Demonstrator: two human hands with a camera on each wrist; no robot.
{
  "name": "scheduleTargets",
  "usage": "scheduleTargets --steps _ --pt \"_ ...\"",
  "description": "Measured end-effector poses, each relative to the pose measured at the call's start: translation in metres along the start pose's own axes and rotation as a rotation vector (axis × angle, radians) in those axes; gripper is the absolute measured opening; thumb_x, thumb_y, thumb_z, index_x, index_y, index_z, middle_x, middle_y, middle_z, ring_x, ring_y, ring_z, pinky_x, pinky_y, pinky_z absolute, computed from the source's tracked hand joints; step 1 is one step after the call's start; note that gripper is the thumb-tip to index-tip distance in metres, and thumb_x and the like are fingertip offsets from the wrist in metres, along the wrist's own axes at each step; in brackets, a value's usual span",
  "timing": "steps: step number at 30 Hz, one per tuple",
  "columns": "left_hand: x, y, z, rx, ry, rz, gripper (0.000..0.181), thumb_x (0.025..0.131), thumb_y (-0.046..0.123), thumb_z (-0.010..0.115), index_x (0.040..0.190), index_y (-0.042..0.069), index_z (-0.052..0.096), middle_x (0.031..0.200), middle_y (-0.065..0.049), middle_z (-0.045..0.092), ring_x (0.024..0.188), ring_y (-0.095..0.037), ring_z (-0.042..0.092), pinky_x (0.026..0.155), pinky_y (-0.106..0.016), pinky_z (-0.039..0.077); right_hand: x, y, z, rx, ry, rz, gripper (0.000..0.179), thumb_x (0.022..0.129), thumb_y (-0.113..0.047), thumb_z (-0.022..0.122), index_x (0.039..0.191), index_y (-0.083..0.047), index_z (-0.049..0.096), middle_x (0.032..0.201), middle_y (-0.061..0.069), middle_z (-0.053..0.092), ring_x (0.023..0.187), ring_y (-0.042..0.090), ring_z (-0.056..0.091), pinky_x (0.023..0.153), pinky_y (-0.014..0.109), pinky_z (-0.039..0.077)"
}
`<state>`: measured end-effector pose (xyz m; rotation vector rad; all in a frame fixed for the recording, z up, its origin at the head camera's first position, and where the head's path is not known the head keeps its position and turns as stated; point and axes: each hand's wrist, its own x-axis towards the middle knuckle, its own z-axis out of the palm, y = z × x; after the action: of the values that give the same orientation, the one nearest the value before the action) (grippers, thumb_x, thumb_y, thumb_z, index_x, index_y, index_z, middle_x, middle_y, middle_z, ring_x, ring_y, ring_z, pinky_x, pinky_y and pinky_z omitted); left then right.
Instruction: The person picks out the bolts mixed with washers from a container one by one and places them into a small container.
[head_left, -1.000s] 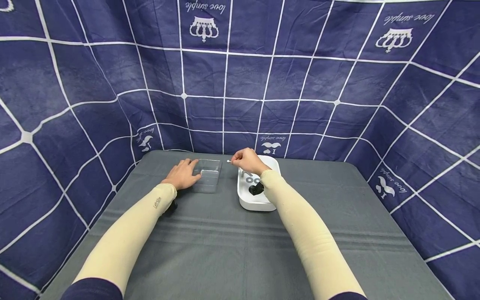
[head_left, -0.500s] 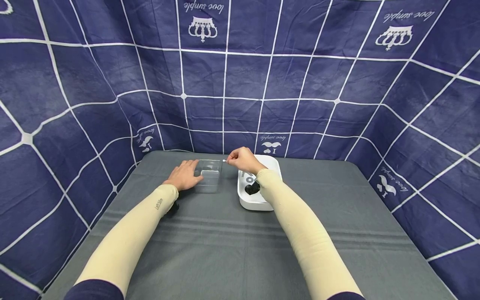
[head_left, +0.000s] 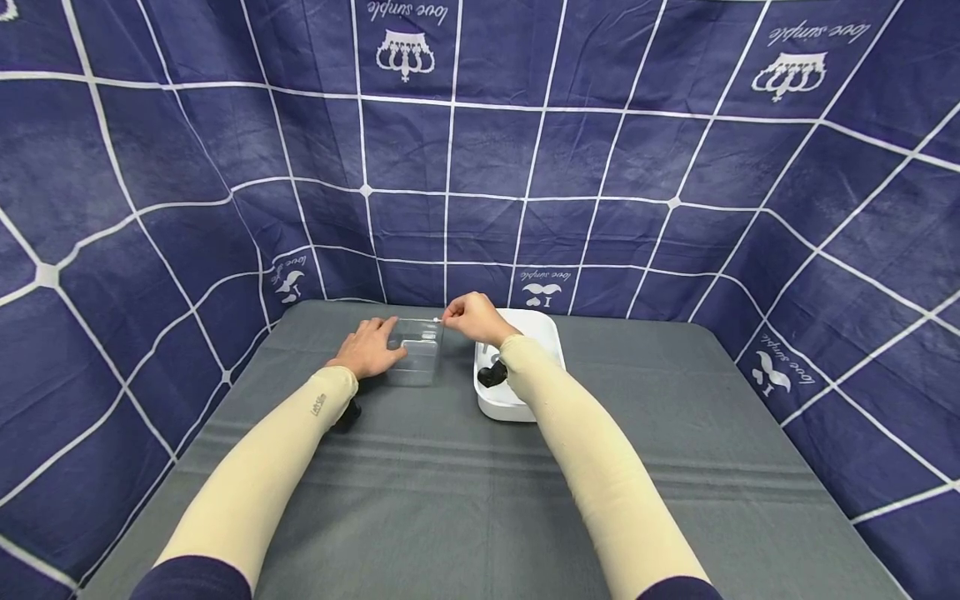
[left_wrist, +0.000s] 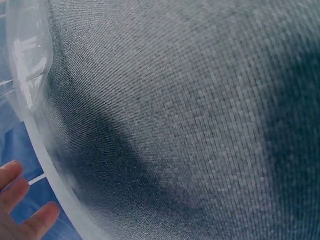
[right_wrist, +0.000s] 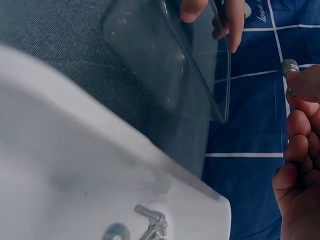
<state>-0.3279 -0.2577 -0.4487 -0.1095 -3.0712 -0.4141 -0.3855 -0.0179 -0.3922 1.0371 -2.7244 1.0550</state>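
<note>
My left hand (head_left: 367,348) rests at the left side of a clear plastic box (head_left: 422,373), fingers spread and fairly straight, touching its rim. My right hand (head_left: 471,318) is at the box's far right corner. Between thumb and forefinger it pinches a small silver metal piece (right_wrist: 290,66) with a ringed, rounded end; the rest of the piece is hidden by the fingers. The white tray (head_left: 517,410) stands right of the box, partly under my right forearm. Inside it the right wrist view shows a metal washer (right_wrist: 116,232) and several metal pins or screws (right_wrist: 152,218).
A grey cloth (head_left: 450,492) covers the table, with slight folds across it. Blue curtains (head_left: 600,158) with white lines hang at the back and on both sides. A black wrist camera (head_left: 492,375) hangs under my right wrist, over the tray.
My right hand has moved left from above the tray to the box's far right corner, with the metal piece still pinched. My left hand stays nearly in place at the box.
</note>
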Motion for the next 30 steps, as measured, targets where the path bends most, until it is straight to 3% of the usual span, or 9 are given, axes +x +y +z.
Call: scheduleTargets --steps 19,30 --pt "0.0 0.008 0.003 0.003 -0.004 -0.002 0.075 0.094 0.043 0.058 0.158 0.014 0.03 0.15 -0.024 0.04 0.141 -0.042 0.036 0.108 -0.066 0.034 0.02 -0.004 0.02 -0.059 -0.018 0.053 0.011 0.087 -0.014 0.069 0.084 -0.009 0.079 0.075 -0.003 0.071 0.066 0.008 0.052 0.061 0.02 0.04" --pt "-0.001 0.003 0.005 0.007 0.007 -0.026 0.074 0.096 0.041 0.057 0.159 0.015 0.029 0.148 -0.023 0.042 0.14 -0.041 0.036 0.108 -0.065 0.034 0.026 -0.01 0.031 -0.097 -0.042 0.094 0.011 0.086 -0.015 0.071 0.084 -0.009 0.08 0.075 -0.002 0.072 0.07 0.009 0.054 0.07 0.021 0.045"
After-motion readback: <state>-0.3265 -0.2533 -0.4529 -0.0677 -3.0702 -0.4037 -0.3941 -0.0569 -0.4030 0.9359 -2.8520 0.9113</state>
